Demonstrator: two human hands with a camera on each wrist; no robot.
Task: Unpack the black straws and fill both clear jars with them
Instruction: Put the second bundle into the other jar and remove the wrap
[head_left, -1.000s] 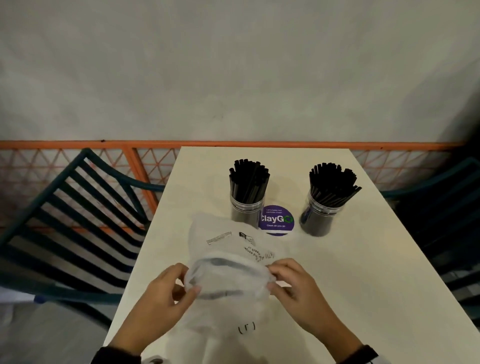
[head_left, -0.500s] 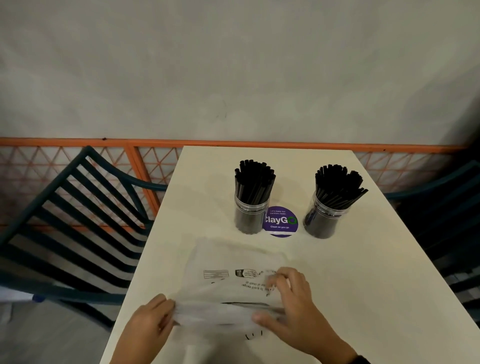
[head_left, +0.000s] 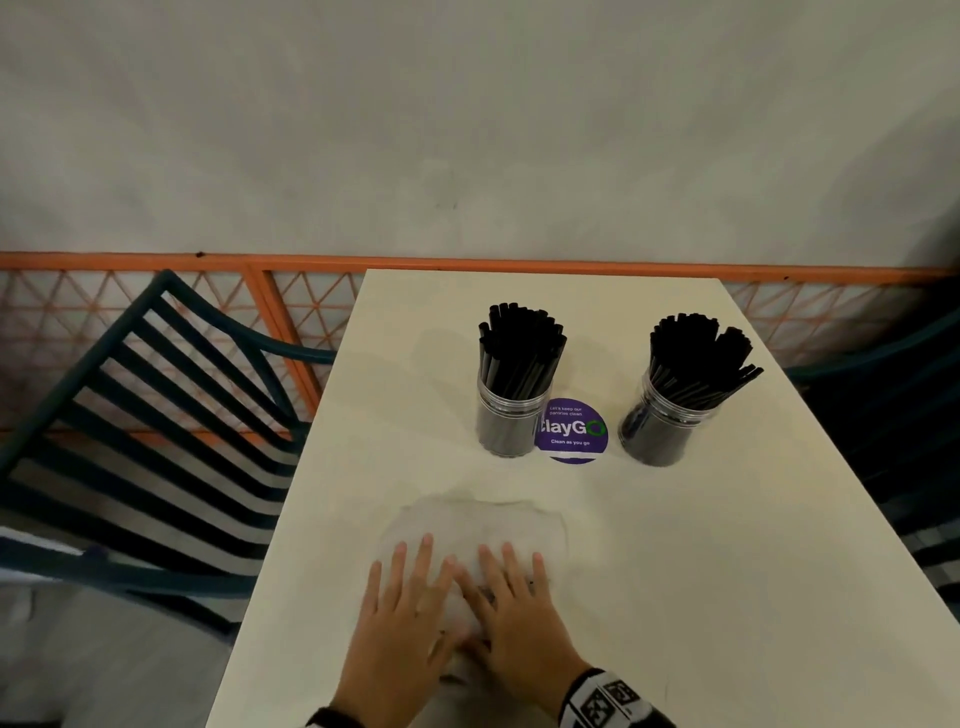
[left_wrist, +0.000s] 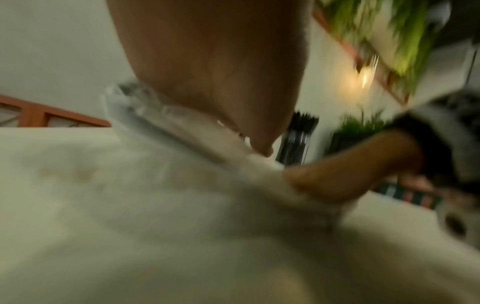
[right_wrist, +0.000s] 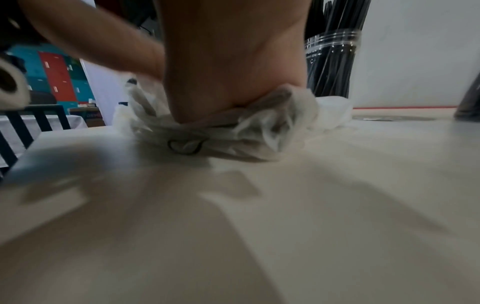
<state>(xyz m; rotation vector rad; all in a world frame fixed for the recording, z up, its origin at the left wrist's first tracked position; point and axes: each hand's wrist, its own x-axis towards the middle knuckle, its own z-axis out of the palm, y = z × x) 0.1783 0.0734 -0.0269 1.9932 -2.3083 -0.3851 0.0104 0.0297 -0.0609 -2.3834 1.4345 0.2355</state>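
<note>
both palms flat on the empty bag

on the tabletop (head_left: 701, 545), the left hand (head_left: 400, 629) and right hand (head_left: 519, 618) press a crumpled plastic bag (head_left: 478, 525) with straight fingers, gripping nothing. beyond it, two clear jars (head_left: 506, 423) (head_left: 660, 431) stand packed with black straws (head_left: 519, 348).

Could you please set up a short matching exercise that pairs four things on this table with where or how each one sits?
Things:
1. plastic bag
2. round purple sticker
3. left jar
4. right jar

Places or states:
a. flat on the table between the two jars
b. pressed down under both flat hands
c. straws fan out toward the right
d. straws stand nearly straight up

Pairs: 1-b, 2-a, 3-d, 4-c
</note>
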